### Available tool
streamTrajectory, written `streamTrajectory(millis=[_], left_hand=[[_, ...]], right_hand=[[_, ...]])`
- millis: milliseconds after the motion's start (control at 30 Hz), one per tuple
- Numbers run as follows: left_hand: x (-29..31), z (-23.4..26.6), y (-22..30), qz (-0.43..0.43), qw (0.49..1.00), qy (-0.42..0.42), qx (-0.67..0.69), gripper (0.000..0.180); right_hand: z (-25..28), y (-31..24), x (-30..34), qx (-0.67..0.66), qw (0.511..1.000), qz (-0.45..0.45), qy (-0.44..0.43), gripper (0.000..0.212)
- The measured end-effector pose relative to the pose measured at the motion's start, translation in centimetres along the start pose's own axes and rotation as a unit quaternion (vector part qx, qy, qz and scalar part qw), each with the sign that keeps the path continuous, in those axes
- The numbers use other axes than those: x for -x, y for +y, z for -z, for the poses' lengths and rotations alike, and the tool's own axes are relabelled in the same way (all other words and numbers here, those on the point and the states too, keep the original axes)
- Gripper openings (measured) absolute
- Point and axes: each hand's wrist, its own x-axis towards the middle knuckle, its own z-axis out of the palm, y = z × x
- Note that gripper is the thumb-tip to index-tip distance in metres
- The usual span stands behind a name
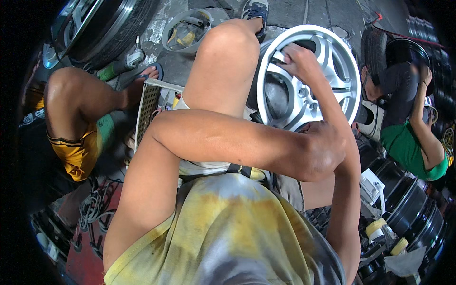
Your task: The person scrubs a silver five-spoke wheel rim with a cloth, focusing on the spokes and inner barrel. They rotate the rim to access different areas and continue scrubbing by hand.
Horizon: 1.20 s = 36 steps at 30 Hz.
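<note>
A silver alloy wheel (349,84) with several spokes stands tilted in front of me, right of my raised knee. My right hand (299,59) is at the upper left of its face, on a spoke near an opening. Its fingers are curled closed; what they hold, if anything, is hidden. My left forearm crosses my lap to the right. At its end, my left hand (325,142) lies by the wheel's lower edge, against my right forearm. The fingers of that hand are mostly hidden.
A round tub (166,40) with odds and ends stands beyond my knee. At left, an angle grinder (134,58) lies near large tyred wheels (111,35) and a seated person's leg (71,97). Another person in green (403,147) sits at right, near black rims (403,194).
</note>
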Motion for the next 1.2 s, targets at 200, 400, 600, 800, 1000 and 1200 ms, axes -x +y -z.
streamTrajectory(millis=[200, 400, 600, 800, 1000, 1200], left_hand=[[-0.3, -0.4, -0.5, 0.059, 0.998, -0.023, 0.032, 0.016], [0.9, -1.6, -1.4, -0.028, 0.992, 0.125, 0.019, 0.016], [1.9, -1.4, -2.0, 0.009, 0.995, 0.096, 0.016, 0.017], [2.2, -3.5, -3.9, 0.108, 0.991, -0.068, 0.034, 0.009], [3.2, -4.2, -5.0, 0.130, 0.989, -0.047, 0.050, 0.007], [3.3, -4.0, -4.8, 0.111, 0.991, -0.031, 0.067, 0.007]], right_hand=[[0.5, 0.8, 2.7, -0.013, 0.996, -0.079, -0.028, 0.036], [0.2, 1.1, 6.1, 0.026, 0.990, -0.131, 0.046, 0.037], [1.4, 2.8, 12.0, 0.040, 0.965, -0.216, 0.146, 0.029], [-1.0, -2.0, 11.7, -0.079, 0.939, -0.262, 0.210, 0.017], [-2.2, -7.0, 9.0, 0.033, 0.914, -0.383, 0.130, 0.028], [-0.7, -4.7, 8.4, 0.015, 0.882, -0.471, -0.006, 0.042]])
